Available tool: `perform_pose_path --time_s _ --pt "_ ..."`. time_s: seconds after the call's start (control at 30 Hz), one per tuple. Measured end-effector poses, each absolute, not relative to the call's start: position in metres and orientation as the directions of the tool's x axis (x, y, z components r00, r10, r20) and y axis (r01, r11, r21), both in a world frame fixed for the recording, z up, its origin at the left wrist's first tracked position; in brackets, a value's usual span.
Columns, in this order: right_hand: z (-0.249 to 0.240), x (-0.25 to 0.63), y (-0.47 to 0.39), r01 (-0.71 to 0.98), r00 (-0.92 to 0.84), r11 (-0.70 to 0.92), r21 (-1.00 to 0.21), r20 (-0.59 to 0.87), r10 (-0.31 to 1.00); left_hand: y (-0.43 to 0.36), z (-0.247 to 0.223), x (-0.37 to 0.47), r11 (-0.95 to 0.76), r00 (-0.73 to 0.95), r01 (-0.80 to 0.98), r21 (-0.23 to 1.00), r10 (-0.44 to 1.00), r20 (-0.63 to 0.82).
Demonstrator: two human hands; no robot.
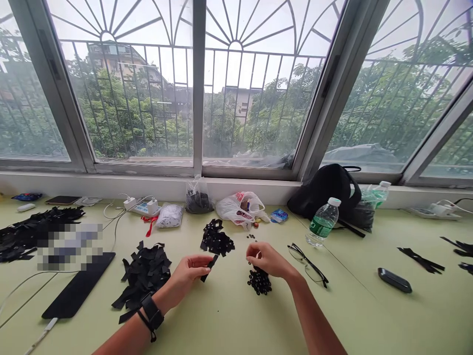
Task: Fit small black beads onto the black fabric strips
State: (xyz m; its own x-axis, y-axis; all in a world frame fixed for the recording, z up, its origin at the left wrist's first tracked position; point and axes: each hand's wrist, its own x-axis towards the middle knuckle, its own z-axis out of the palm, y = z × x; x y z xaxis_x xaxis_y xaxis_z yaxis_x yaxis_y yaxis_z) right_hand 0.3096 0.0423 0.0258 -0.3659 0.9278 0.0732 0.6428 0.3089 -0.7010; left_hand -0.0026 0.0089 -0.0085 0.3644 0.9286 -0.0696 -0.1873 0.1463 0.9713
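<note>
My left hand [185, 272] pinches a short black fabric strip [209, 269] between thumb and fingers, left of the pile of small black rings [259, 284]; both ends stick out past my grip, probably so the strip stays easy to get at. My right hand [271, 259] is over the far edge of the ring pile, fingers curled and tips close together; I cannot tell whether a ring sits between them. The ring pile lies on the worktop [229, 323] under that hand, I take it for a short reach. Well left of the ring pile is a heap of loose black strips [146, 271], seemingly kept on the side of the hand holding one. Beyond the ring pile and to its left, a smaller strip heap [217, 240] lies apart, perhaps to prevent mixing. Eyeglasses [317, 269] rest right of the ring pile, apparently clear of my fingers.
</note>
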Motion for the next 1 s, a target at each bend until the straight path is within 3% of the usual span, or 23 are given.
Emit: perform_pose_path --time_s 0.17,0.47,0.73,1.0 --pt "0.028 0.288 0.037 0.5 -0.39 0.338 -0.798 0.141 0.91 0.006 -0.008 0.001 0.185 0.365 -0.208 0.96 0.926 -0.099" --pt "0.018 0.222 0.018 0.309 -0.341 0.509 -0.804 0.405 0.848 0.005 -0.012 0.004 0.201 0.363 -0.249 0.947 0.926 -0.101" --pt "0.007 0.201 0.009 0.358 -0.343 0.625 -0.693 0.525 0.779 0.002 -0.005 0.006 0.178 0.405 -0.278 0.944 0.913 -0.053" --pt "0.003 0.201 0.007 0.395 -0.403 0.644 -0.655 0.506 0.762 0.001 -0.003 0.009 0.153 0.345 -0.257 0.954 0.937 -0.057"
